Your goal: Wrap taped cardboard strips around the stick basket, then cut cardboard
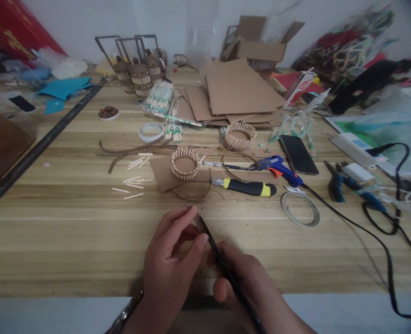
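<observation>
Loose pale sticks [134,180] lie at left, then a stick-walled ring [185,164]; nearer, left hand [176,253], thumb and forefinger parted, is at the far end of a long dark tool [222,264]. Right hand [249,276] closes around that tool, which slants across the near middle. Farther and rightward on the table [87,250]: yellow-and-black cutter [247,187], blue glue gun [278,166], tape roll [285,215], blue-handled pliers [337,187].
</observation>
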Tool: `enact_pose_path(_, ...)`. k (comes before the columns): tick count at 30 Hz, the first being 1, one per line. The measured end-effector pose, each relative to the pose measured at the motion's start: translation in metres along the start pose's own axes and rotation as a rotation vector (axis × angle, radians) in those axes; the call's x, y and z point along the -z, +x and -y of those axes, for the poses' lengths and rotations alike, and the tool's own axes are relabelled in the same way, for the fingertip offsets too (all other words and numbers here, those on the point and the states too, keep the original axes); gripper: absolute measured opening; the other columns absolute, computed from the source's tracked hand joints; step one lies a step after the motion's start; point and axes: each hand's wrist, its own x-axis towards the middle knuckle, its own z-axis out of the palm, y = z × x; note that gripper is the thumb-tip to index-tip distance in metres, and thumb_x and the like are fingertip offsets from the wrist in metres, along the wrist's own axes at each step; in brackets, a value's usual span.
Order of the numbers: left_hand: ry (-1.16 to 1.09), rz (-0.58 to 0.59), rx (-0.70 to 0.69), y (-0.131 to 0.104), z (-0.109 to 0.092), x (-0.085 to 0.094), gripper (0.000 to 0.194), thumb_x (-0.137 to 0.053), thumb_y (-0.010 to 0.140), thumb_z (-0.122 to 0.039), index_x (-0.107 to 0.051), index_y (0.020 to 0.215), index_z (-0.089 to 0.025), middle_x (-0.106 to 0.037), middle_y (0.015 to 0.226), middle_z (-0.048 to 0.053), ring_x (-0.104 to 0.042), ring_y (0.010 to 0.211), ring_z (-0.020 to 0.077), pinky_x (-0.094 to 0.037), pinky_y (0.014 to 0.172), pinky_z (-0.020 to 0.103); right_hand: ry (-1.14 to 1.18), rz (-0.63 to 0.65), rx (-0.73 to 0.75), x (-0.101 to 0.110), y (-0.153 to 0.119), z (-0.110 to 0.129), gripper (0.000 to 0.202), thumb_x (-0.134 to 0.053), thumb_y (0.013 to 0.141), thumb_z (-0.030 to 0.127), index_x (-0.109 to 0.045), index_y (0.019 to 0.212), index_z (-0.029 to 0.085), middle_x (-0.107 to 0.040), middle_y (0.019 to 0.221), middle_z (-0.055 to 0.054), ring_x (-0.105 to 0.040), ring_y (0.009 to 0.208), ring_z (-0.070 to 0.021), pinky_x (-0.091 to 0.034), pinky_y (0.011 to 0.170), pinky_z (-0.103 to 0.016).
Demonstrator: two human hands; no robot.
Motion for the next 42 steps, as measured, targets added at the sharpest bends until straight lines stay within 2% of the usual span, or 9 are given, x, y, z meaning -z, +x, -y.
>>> enact_pose_path(4,-0.079,0.022,0.045,-0.002,0.002,-0.002,0.039,-0.073,0.086,-0.023,-0.07,0.122,-0.038,-0.066,0.115,-0.001,-0.067,0.078,0.0091,-0.059,0.071,0.018,-0.006,-0.002,-0.024,0.0,0.0,0.002,0.067,-0.045,0.08,0.087,-0.055,0.082,0.021,-0.058,0.063,0.002,-0.047,0.055,-0.0121,-0.037,0.05,-0.022)
enact_pose_path(9,-0.298,0.004,0.176,0.0,0.001,-0.005,0.052,-0.07,0.09,-0.036,-0.05,0.138,-0.036,-0.066,0.124,0.003,-0.068,0.073,0.0092,-0.059,0.067,0.022,-0.007,-0.022,-0.036,-0.001,-0.001,0.003,0.065,-0.044,0.082,0.085,-0.057,0.082,0.022,-0.049,0.06,0.005,-0.04,0.054,-0.0115,-0.035,0.049,-0.022)
enact_pose_path(12,-0.285,0.017,0.247,0.006,-0.004,-0.003,0.033,-0.062,0.093,-0.051,-0.06,0.111,-0.024,-0.07,0.088,0.0,-0.063,0.061,0.01,-0.054,0.06,0.021,0.007,-0.009,-0.075,-0.003,-0.004,0.001,0.056,-0.055,0.082,0.078,-0.059,0.088,0.022,-0.043,0.058,0.007,-0.034,0.053,-0.0109,-0.033,0.049,-0.022)
enact_pose_path(15,-0.208,0.115,0.27,0.011,-0.008,0.0,0.044,-0.05,0.096,-0.059,-0.056,0.074,-0.021,-0.056,0.059,-0.003,-0.054,0.055,0.0119,-0.046,0.053,0.021,0.015,-0.034,-0.105,-0.004,-0.005,0.004,0.055,-0.062,0.078,0.077,-0.06,0.089,0.023,-0.04,0.057,0.008,-0.031,0.052,-0.0106,-0.031,0.048,-0.022)
enact_pose_path(17,-0.143,0.147,0.262,0.014,-0.011,0.001,0.047,-0.048,0.097,-0.057,-0.051,0.066,-0.022,-0.052,0.058,-0.003,-0.05,0.054,0.012,-0.042,0.05,0.022,0.007,-0.018,-0.089,-0.003,-0.005,0.006,0.055,-0.062,0.078,0.077,-0.062,0.09,0.023,-0.039,0.058,0.008,-0.031,0.053,-0.011,-0.031,0.048,-0.022)
enact_pose_path(20,-0.096,0.146,0.255,0.016,-0.014,0.0,0.039,-0.05,0.095,-0.048,-0.049,0.065,-0.022,-0.049,0.057,-0.004,-0.049,0.054,0.0118,-0.041,0.05,0.021,0.025,0.017,-0.054,-0.001,-0.004,0.008,0.056,-0.058,0.08,0.078,-0.063,0.094,0.023,-0.04,0.059,0.007,-0.031,0.054,-0.0109,-0.035,0.05,-0.022)
enact_pose_path(26,-0.072,0.116,0.22,0.015,-0.014,-0.004,0.034,-0.048,0.094,-0.038,-0.042,0.063,-0.024,-0.043,0.056,-0.006,-0.046,0.051,0.0108,-0.038,0.048,0.02,0.048,0.043,-0.027,0.001,-0.005,0.0,0.069,-0.054,0.071,0.088,-0.059,0.09,0.022,-0.037,0.057,0.009,-0.03,0.053,-0.0101,-0.035,0.051,-0.022)
enact_pose_path(36,-0.067,0.251,0.22,0.005,-0.004,-0.006,0.036,-0.045,0.1,-0.039,-0.043,0.068,-0.023,-0.043,0.059,-0.005,-0.044,0.054,0.0117,-0.036,0.051,0.022,0.035,0.03,0.01,0.002,-0.004,-0.002,0.074,-0.043,0.074,0.092,-0.055,0.09,0.021,-0.043,0.06,0.006,-0.031,0.053,-0.0099,-0.029,0.047,-0.023)
enact_pose_path(42,-0.099,0.271,0.24,0.004,-0.002,-0.007,0.037,-0.045,0.101,-0.041,-0.041,0.069,-0.023,-0.042,0.059,-0.006,-0.043,0.053,0.0114,-0.035,0.049,0.022,0.066,0.023,0.011,0.001,-0.004,-0.003,0.076,-0.043,0.072,0.093,-0.055,0.09,0.021,-0.044,0.06,0.006,-0.032,0.052,-0.0098,-0.027,0.047,-0.024)
